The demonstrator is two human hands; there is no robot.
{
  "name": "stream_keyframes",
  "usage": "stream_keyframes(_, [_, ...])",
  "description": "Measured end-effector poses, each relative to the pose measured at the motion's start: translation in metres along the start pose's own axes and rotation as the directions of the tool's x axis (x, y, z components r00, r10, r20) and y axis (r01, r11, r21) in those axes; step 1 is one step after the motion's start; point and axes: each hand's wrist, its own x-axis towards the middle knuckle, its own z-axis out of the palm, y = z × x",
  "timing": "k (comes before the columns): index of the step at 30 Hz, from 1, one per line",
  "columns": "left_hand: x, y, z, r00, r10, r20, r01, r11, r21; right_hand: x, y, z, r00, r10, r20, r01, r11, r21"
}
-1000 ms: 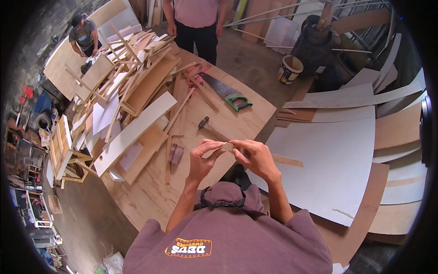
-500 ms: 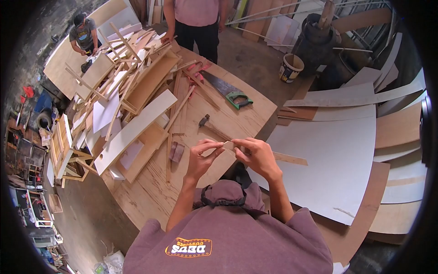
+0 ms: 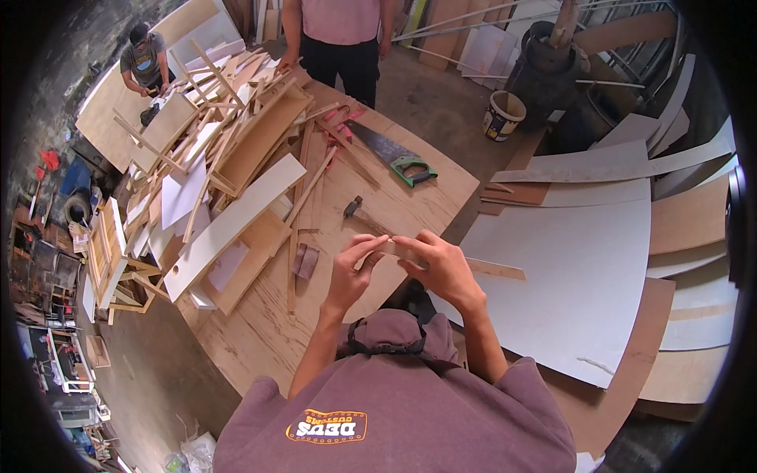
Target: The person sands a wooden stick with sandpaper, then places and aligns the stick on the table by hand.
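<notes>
My left hand point(image 3: 352, 270) and my right hand point(image 3: 438, 268) are raised over the near edge of the plywood table, fingertips close together. Both pinch a thin wooden strip point(image 3: 497, 270), whose far end sticks out to the right beyond my right hand. Most of the strip is hidden by the fingers. Just past my hands a hammer point(image 3: 361, 213) lies on the plywood table point(image 3: 260, 339). A brown block point(image 3: 304, 261) rests left of my left hand. Farther back lies a handsaw with a green handle point(image 3: 413, 171).
A large pile of wood offcuts point(image 3: 229, 189) covers the table's left part. A person in a pink shirt point(image 3: 341, 20) stands beyond it; another person point(image 3: 145, 60) works at the back left. White panels point(image 3: 568, 268) lie at right, with a bucket point(image 3: 504, 116) behind.
Both hands have shifted slightly, and the strip's protruding end has moved a little to the left and up. The hammer and saw have stayed put.
</notes>
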Motion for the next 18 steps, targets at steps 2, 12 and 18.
stream_keyframes(2, [0.000, -0.006, -0.002, 0.998, 0.046, -0.035, -0.044, 0.998, 0.047, 0.001, 0.005, 0.001, 1.000, -0.008, 0.008, 0.008, 0.999, -0.049])
stream_keyframes(12, [-0.010, -0.025, -0.001, 0.984, 0.008, -0.178, -0.016, 0.999, -0.043, 0.001, 0.017, 0.000, 0.990, -0.099, -0.097, 0.090, 0.992, -0.093])
stream_keyframes(18, [0.000, 0.009, -0.009, 0.995, 0.044, -0.085, -0.031, 0.988, 0.151, -0.002, 0.022, 0.002, 0.989, -0.069, -0.133, 0.056, 0.993, -0.099])
